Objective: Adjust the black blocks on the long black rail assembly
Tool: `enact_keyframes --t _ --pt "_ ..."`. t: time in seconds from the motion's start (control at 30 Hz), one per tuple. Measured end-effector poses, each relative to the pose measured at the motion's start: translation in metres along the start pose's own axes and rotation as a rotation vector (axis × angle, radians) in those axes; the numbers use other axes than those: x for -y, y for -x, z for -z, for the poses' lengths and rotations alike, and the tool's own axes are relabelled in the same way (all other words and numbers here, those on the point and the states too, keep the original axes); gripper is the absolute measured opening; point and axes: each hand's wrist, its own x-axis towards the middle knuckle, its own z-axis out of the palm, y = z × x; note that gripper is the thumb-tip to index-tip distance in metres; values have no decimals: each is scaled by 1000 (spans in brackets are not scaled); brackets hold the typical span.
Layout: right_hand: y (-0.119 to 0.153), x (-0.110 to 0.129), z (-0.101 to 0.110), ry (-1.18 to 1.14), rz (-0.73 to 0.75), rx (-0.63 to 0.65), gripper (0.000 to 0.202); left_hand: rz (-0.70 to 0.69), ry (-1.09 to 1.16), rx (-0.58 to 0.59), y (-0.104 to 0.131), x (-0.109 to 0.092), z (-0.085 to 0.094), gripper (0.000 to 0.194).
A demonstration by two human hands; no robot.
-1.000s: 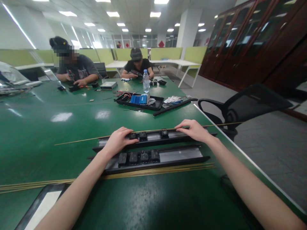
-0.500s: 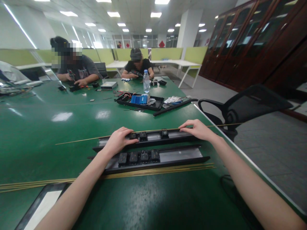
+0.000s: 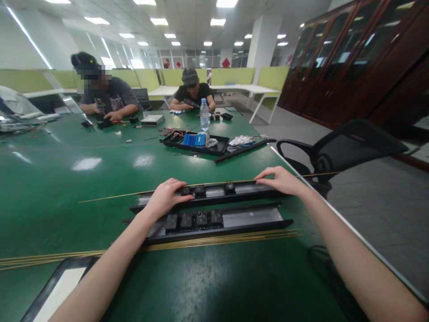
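Observation:
A thin brass-coloured rod (image 3: 214, 183) lies along the far edge of the rear black channel (image 3: 248, 191), which holds small black blocks (image 3: 200, 191). My left hand (image 3: 167, 196) grips that channel near its left part, fingers over the far edge and thumb on the near side. Toward the channel's right end, my right hand (image 3: 276, 180) pinches the rod between thumb and fingers. Nearer to me lies a second black channel (image 3: 253, 218) with several black blocks (image 3: 201, 219) in its left half. Several more rods (image 3: 214, 241) lie along its near side.
Beyond the channels stand a black tray (image 3: 219, 145) with a blue object, a water bottle (image 3: 204, 115) and gloves (image 3: 241, 142). Two people sit across the green table (image 3: 110, 179). A black chair (image 3: 355, 147) is at the right; a black-and-white panel (image 3: 62, 290) lies lower left.
My right hand has slid slightly to the right along the rod, and its fingers are closer together. My left hand stays in place.

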Motion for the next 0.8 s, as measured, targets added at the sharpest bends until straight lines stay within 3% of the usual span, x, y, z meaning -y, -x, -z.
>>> enact_keyframes --t 0.8 --pt "4 -9 15 2 -80 53 27 -4 12 -20 1 3 -3 51"
